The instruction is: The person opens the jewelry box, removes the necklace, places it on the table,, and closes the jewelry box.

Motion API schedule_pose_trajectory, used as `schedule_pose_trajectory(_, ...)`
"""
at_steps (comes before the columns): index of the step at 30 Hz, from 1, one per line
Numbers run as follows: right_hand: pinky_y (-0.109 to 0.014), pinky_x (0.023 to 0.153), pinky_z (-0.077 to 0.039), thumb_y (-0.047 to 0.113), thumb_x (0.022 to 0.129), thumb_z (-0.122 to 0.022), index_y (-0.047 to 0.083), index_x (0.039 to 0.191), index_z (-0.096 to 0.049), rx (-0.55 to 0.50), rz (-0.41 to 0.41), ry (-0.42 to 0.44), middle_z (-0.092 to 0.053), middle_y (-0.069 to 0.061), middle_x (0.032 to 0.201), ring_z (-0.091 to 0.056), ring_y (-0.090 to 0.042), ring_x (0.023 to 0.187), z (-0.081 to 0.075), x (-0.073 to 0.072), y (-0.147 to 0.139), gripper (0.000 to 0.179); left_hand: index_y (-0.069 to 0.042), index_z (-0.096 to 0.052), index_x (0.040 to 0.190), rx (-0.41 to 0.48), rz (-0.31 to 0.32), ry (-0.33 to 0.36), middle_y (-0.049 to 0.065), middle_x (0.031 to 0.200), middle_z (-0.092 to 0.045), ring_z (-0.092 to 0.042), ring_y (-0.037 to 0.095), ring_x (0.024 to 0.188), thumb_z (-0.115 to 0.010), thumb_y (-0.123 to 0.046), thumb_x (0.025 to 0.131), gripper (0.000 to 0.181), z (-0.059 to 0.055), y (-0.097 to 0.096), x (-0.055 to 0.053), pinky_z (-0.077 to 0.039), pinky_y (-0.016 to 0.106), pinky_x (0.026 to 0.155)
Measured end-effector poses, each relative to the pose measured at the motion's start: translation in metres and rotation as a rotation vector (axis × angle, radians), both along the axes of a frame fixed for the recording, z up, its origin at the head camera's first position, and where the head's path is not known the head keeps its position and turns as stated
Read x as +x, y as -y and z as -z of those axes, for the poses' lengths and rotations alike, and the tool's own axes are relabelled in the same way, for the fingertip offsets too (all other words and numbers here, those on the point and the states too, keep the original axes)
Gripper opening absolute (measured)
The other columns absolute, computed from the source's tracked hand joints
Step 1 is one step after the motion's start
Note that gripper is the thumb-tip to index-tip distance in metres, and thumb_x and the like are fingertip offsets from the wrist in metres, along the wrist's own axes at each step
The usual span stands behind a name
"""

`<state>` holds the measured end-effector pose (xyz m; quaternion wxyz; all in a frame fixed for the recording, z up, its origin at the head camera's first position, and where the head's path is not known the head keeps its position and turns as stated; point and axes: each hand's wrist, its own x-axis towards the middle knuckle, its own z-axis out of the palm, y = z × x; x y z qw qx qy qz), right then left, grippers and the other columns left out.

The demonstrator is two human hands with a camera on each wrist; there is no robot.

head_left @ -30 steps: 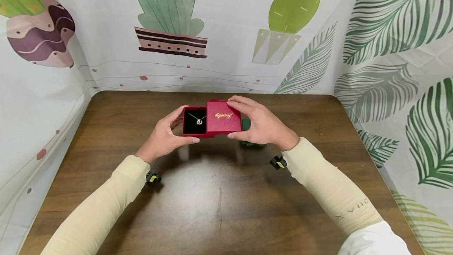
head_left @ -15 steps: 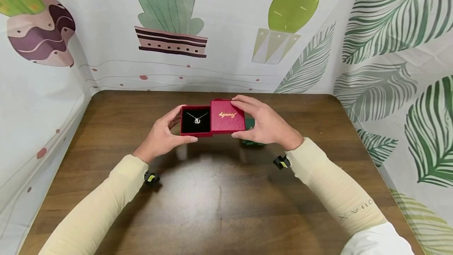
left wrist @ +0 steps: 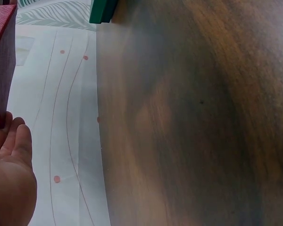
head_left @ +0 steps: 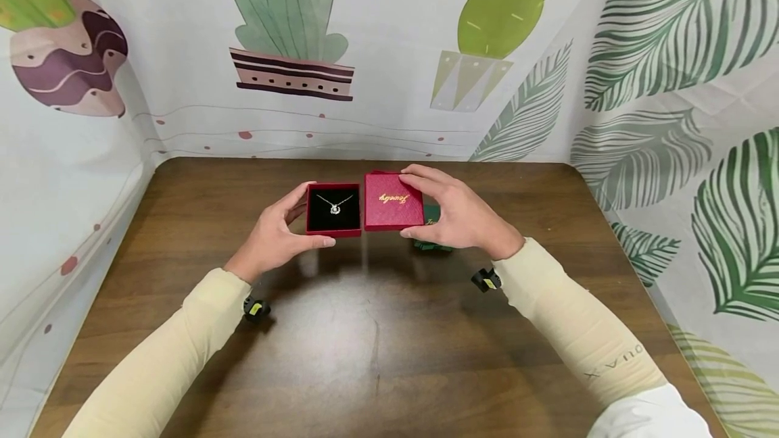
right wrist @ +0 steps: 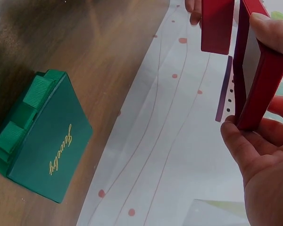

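Left hand (head_left: 272, 232) and right hand (head_left: 456, 215) each grip one half of a red jewelry box: the left pinches the base (head_left: 333, 233) between thumb and fingers, the right holds the lid (head_left: 392, 203) likewise. Within the left hand's grasp, a silver necklace (head_left: 335, 209) lies on black padding; gripping opposite walls probably steadies the base while leaving that padding uncovered. Holding the lid by its edges (its gold lettering reads upside down from here) likely lets it travel sideways without brushing the chain. Beneath the right hand, partly hidden in the head view, a green box (right wrist: 56, 141) with a bow rests on the counter (head_left: 377, 330). A second ago the lid overlapped the base; now a narrow gap parts them, and the whole padding shows.
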<state>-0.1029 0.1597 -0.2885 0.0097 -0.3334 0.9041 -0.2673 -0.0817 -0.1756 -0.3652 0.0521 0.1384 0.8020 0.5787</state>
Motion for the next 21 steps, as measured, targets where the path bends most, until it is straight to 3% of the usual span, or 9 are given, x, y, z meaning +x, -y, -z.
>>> schedule_pose_trajectory(14, -0.047, 0.106, -0.056, 0.034, 0.08, -0.089, 0.009, 0.151, -0.053, 0.018, 0.016, 0.012, -0.047, -0.007, 0.16, -0.045, -0.026, 0.147, -0.0001, 0.0015, -0.0028, 0.084, -0.031, -0.046, 0.154, -0.012, 0.018, -0.01, -0.001, 0.15, -0.059, -0.049, 0.027, 0.148, -0.096, -0.023, 0.075, 0.094, 0.0024, 0.0026, -0.0001, -0.036, 0.056, 0.124)
schedule_pose_trajectory(21, -0.046, 0.104, -0.057, 0.032, 0.079, -0.09, 0.009, 0.151, -0.054, 0.01, 0.007, 0.003, -0.048, -0.008, 0.158, -0.047, -0.026, 0.146, -0.0007, 0.003, -0.0037, 0.084, -0.028, -0.045, 0.154, -0.059, 0.015, -0.012, -0.002, 0.153, -0.057, -0.044, 0.026, 0.152, -0.097, -0.026, 0.074, 0.096, 0.0042, 0.004, -0.0007, -0.032, 0.059, 0.125)
